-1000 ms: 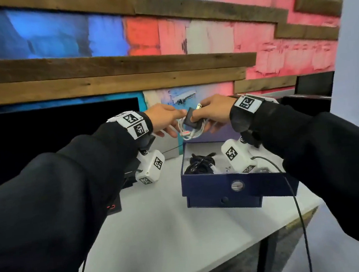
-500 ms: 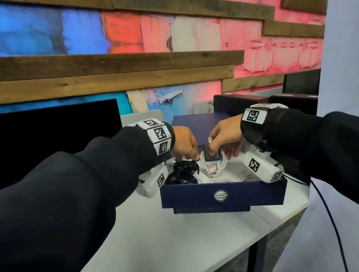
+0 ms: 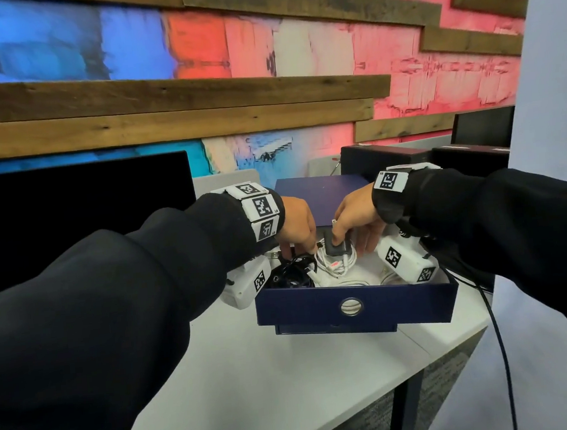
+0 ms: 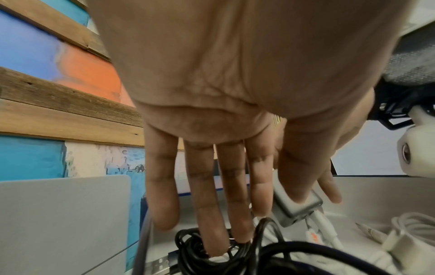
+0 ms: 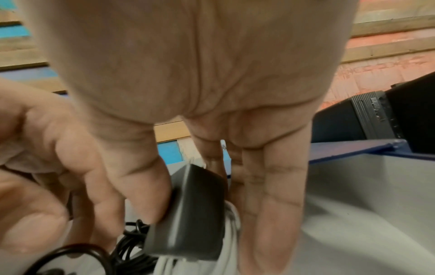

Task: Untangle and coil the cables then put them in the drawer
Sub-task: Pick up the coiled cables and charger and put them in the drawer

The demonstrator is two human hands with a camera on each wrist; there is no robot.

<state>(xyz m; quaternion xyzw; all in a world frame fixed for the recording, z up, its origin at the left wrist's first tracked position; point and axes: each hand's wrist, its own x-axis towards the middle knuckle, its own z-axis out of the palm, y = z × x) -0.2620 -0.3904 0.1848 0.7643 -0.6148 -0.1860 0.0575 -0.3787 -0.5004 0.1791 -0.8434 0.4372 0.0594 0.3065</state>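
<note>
Head view: we are gripping grey adapter [image 3: 333, 246] with right hand [image 3: 356, 220] inside drawer [image 3: 352, 306]; left hand [image 3: 296, 225] released, straight fingers touching black cable [image 3: 292, 272].

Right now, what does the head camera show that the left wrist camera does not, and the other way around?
Only the head view shows the dark blue drawer front with its round pull hole, the white table and both black sleeves.

Only the left wrist view shows the left hand's palm side, with straight fingers reaching into the coiled black cable.

Both show the grey adapter block on the white cable bundle inside the drawer.
</note>
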